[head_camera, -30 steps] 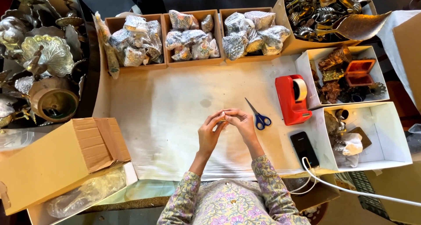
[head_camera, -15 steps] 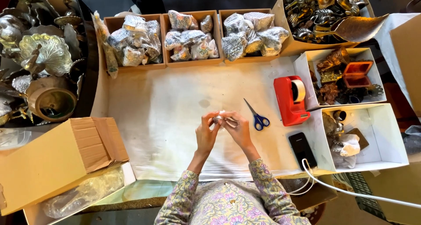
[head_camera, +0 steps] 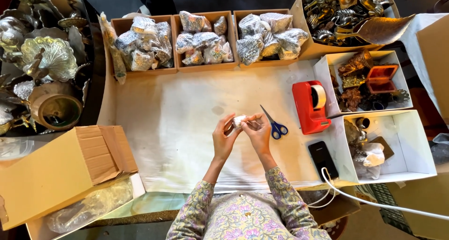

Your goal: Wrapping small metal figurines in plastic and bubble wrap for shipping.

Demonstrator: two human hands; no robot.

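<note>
While the person's sleeves in a flowered print enter from the bottom centre of the frame, both hands meet just below the middle of the picture over the white cloth (head_camera: 187,142) that covers the desk (head_camera: 108,104). The left hand (head_camera: 224,139) is curled, its fingertips closed on a small white wrapped object (head_camera: 239,121), and the right hand (head_camera: 258,133) is likewise curled with its fingertips pinching the same object from the other side; what is inside the wrapping cannot be told. Just to the right of the hands lie blue-handled scissors (head_camera: 276,126) on the cloth, near but not touching the right hand. Further right stands a red tape dispenser (head_camera: 309,107), and below it a black phone (head_camera: 322,159) with a white cable (head_camera: 374,203) running off to the lower right. Along the upper edge sit three brown boxes (head_camera: 206,64) filled with plastic-wrapped bundles. At upper right a cardboard box (head_camera: 304,39) holds brass ornaments, and two white boxes (head_camera: 411,142) at the right hold small metal pieces. At the left a dark tray (head_camera: 91,53) carries brass ware, and a large cardboard carton (head_camera: 51,174) lies at lower left.
</note>
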